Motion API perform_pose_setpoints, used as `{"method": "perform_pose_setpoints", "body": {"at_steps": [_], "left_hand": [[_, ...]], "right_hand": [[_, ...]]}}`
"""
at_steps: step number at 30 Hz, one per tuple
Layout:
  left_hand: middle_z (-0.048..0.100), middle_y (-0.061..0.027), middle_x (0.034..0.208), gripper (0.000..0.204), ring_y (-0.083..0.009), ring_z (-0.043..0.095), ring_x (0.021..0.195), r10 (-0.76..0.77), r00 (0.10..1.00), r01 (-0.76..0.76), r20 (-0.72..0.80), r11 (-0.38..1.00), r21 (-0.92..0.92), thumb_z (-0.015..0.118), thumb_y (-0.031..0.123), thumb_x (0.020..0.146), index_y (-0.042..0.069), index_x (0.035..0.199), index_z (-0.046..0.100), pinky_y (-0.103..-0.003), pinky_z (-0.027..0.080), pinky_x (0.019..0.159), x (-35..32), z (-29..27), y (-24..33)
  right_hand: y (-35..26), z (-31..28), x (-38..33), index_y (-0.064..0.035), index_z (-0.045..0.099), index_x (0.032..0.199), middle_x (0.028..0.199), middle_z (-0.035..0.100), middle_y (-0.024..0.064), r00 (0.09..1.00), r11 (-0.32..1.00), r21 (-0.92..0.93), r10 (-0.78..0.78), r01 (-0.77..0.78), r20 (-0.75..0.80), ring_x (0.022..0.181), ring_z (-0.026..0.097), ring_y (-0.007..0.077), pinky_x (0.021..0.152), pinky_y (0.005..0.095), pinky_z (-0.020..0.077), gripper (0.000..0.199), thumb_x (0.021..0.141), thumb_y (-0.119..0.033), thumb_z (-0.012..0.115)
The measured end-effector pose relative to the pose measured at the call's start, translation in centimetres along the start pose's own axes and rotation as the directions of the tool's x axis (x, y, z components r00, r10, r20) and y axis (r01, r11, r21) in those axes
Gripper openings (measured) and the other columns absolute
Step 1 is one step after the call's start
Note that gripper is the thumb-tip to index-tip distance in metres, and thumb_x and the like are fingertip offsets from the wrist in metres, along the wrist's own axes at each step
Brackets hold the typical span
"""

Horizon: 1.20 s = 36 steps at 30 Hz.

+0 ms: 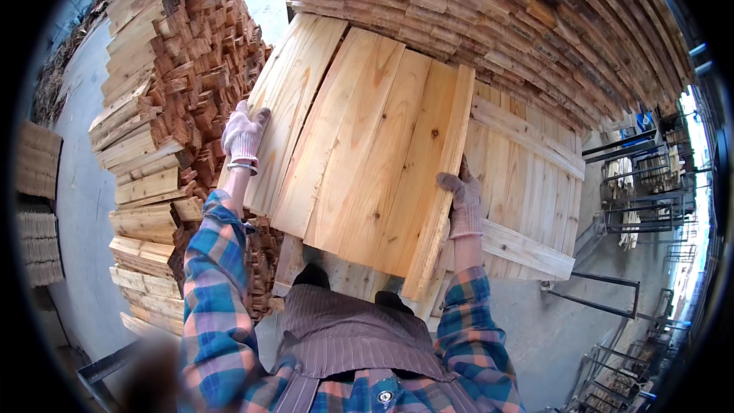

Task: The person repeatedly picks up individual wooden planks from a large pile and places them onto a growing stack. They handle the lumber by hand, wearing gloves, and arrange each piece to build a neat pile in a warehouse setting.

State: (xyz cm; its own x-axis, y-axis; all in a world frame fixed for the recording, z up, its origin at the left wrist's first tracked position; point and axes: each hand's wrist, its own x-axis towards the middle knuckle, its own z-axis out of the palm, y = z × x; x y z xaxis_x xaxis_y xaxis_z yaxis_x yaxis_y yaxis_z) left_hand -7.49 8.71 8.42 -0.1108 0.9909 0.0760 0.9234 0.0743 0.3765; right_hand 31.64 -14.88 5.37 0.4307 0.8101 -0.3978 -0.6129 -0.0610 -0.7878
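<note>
Several pale wooden boards [359, 145] lie side by side in front of me, some with dark knots. A dark gap separates the leftmost board [294, 99] from the others. My left hand [245, 136], in a pinkish work glove, grips the outer edge of that board, thumb toward its top face. At the opposite side, my gloved right hand [462, 203] is closed on the edge of the rightmost board [441, 183], which looks tilted up against its neighbours. The fingertips beneath the wood are hidden on both hands.
Tall stacked lumber [206, 69] rises at the left. Long planks [459, 23] are piled across the far side. To the right sits a slatted wooden panel [527, 176] with crosspieces. Black metal frames [604, 287] stand on the grey floor [527, 336] beyond it.
</note>
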Motion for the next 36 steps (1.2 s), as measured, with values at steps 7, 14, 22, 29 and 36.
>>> {"method": "perform_pose_setpoints", "body": {"at_steps": [7, 14, 22, 29, 36], "left_hand": [[0.065, -0.0223, 0.112, 0.061, -0.0389, 0.063, 0.103, -0.059, 0.998, 0.059, -0.008, 0.998, -0.028, 0.064, 0.05, 0.085, 0.005, 0.126, 0.055, -0.046, 0.049, 0.088, 0.5, -0.5, -1.7], [0.065, -0.0241, 0.111, 0.059, -0.0388, 0.062, 0.104, 0.001, 1.0, 0.0, 0.019, 0.995, -0.096, 0.065, 0.047, 0.085, 0.003, 0.124, 0.058, -0.044, 0.049, 0.088, 0.5, -1.2, -2.1], [0.067, -0.021, 0.107, 0.051, -0.0385, 0.064, 0.099, 0.018, 1.0, -0.02, -0.018, 0.989, -0.144, 0.065, 0.046, 0.085, 0.007, 0.119, 0.06, -0.045, 0.05, 0.083, 0.6, 0.1, -1.7], [0.067, -0.022, 0.108, 0.055, -0.0376, 0.064, 0.1, -0.027, 1.0, 0.026, -0.004, 0.989, -0.144, 0.067, 0.043, 0.085, 0.005, 0.123, 0.058, -0.044, 0.05, 0.084, 0.6, -0.6, -2.3], [0.068, -0.0237, 0.096, 0.053, -0.0388, 0.066, 0.092, 0.007, 1.0, -0.01, -0.026, 0.992, -0.124, 0.068, 0.044, 0.083, 0.006, 0.119, 0.06, -0.046, 0.052, 0.078, 0.8, 0.0, -2.3]], "right_hand": [[-3.2, 6.6, -1.9, -0.0022, 0.059, 0.125, 0.085, 0.07, 0.0102, 0.997, 0.787, -0.616, -0.003, -0.045, -0.077, 0.073, 0.064, 0.014, 0.065, 0.0258, 0.0525, 0.044, 0.083, -0.011, 0.066], [-3.9, 3.7, -1.0, 0.0006, 0.037, 0.143, 0.105, 0.064, 0.0242, 0.955, 0.403, -0.915, -0.263, -0.02, -0.137, 0.093, 0.066, 0.0312, 0.08, 0.0365, 0.0537, 0.093, 0.066, -0.025, 0.082], [-4.3, 5.4, -1.6, -0.0098, 0.032, 0.147, 0.114, 0.056, 0.0324, 0.938, -0.013, -0.993, -0.327, -0.122, -0.111, 0.105, 0.059, 0.0452, 0.086, 0.0455, 0.0511, 0.101, 0.067, -0.044, 0.081], [-9.0, 0.6, -2.0, -0.0095, 0.045, 0.14, 0.107, 0.057, 0.0292, 0.893, 0.133, -0.986, -0.425, -0.098, -0.146, 0.096, 0.063, 0.0405, 0.08, 0.046, 0.0522, 0.074, 0.076, -0.037, 0.072], [-2.4, -3.7, 2.2, -0.0143, 0.057, 0.133, 0.098, 0.057, 0.0223, 0.851, 0.086, -0.991, -0.524, 0.098, 0.039, 0.082, 0.06, 0.0373, 0.076, 0.0418, 0.0499, 0.048, 0.086, -0.027, 0.065]]}}
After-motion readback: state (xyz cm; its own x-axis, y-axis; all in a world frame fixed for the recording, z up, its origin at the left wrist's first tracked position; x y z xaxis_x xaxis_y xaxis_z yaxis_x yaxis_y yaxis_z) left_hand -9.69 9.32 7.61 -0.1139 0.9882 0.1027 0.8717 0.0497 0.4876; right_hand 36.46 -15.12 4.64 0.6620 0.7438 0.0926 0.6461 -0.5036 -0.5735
